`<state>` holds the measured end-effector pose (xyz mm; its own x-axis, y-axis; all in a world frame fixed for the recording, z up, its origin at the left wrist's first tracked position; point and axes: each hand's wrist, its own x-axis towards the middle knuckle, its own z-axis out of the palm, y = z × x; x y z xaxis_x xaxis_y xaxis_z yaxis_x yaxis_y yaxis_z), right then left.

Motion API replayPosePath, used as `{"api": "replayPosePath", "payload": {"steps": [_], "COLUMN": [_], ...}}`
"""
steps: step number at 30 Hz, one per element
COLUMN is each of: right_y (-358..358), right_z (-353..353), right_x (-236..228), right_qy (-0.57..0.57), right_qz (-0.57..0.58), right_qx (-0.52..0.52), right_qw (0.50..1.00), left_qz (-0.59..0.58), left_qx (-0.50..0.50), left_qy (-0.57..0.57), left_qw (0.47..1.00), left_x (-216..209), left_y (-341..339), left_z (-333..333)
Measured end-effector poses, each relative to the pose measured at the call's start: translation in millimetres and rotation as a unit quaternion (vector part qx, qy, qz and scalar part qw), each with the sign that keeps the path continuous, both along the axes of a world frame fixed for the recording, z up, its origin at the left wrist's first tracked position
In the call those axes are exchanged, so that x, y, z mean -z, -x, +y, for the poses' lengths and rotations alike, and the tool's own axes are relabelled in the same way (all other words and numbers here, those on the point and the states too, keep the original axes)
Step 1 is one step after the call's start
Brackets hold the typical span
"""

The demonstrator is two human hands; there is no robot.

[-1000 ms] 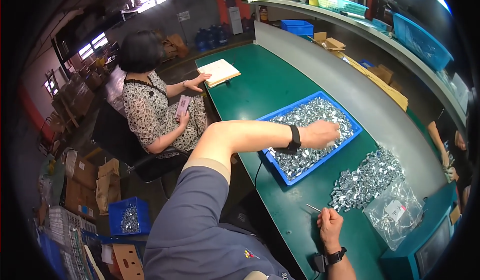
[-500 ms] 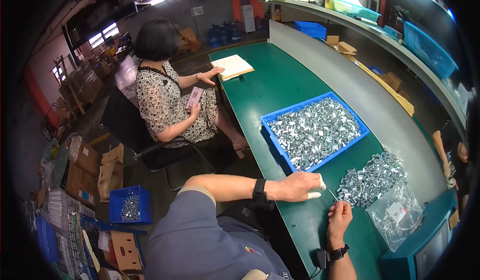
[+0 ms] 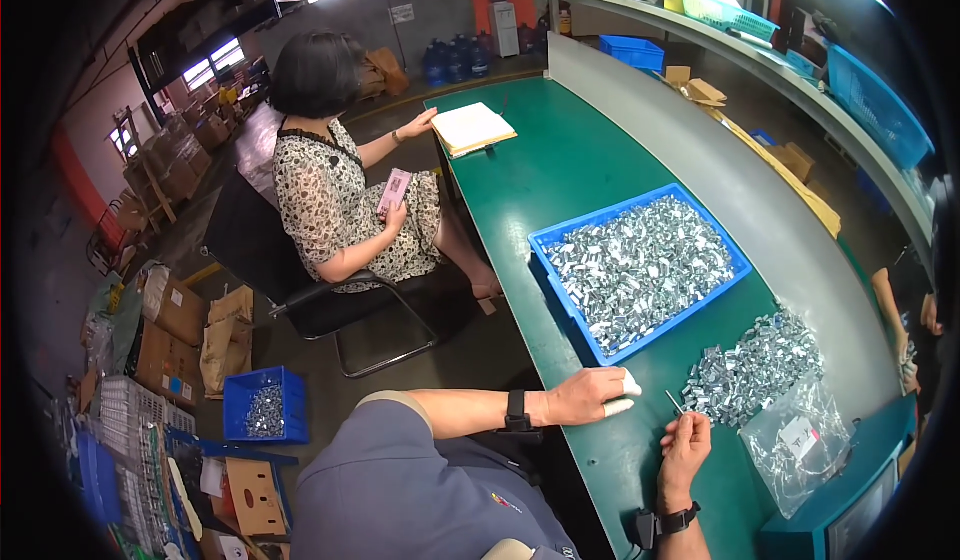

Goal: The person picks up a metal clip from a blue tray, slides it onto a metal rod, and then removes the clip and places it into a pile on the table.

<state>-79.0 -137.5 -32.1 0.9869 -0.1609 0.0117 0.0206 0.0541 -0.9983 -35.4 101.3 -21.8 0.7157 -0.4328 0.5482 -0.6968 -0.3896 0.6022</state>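
My left hand (image 3: 583, 397) hovers over the table's near edge, just below the blue tray. White covers sit on its thumb and a fingertip, which stand slightly apart with nothing visible between them. Between the thumb and fingers of my right hand (image 3: 685, 452) a thin metal rod (image 3: 673, 398) points up toward the left hand. Beside that hand lies a heap of small silvery metal parts (image 3: 750, 368), loose on the green table (image 3: 590, 160). Many similar parts fill the blue tray (image 3: 566, 312). What the right palm covers is hidden.
A clear plastic bag (image 3: 795, 445) with a white label lies by the heap, near a teal box-shaped device (image 3: 850, 495). Beyond the table rises a grey partition (image 3: 660, 100). Another person (image 3: 325, 180) sits at left, one hand by an open notebook (image 3: 474, 128). A blue bin (image 3: 293, 405) stands on the floor.
My left hand has drawn slightly left and down, away from the rod. The right hand still pinches the rod. The seated person's hand has shifted toward the notebook's edge.
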Motion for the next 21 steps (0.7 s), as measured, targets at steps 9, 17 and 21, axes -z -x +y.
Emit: {"api": "replayPosePath", "payload": {"steps": [9, 17, 21], "right_y": [18, 24, 22], "right_z": [6, 9, 9], "right_x": [-15, -27, -28], "right_qy": [0.02, 0.018, 0.011], "right_qz": [-0.124, -0.148, -0.143], "right_qx": [0.092, 0.074, 0.074], "right_qw": [0.988, 0.986, 0.987], "left_qz": [0.021, -0.039, -0.063], "left_qx": [0.076, 0.074, 0.061], "left_qy": [-0.106, -0.126, -0.123], "left_qw": [0.991, 0.988, 0.989], "left_x": [-6, 8, 15], "left_y": [-27, -48, -45], "left_z": [-89, -112, -101]}}
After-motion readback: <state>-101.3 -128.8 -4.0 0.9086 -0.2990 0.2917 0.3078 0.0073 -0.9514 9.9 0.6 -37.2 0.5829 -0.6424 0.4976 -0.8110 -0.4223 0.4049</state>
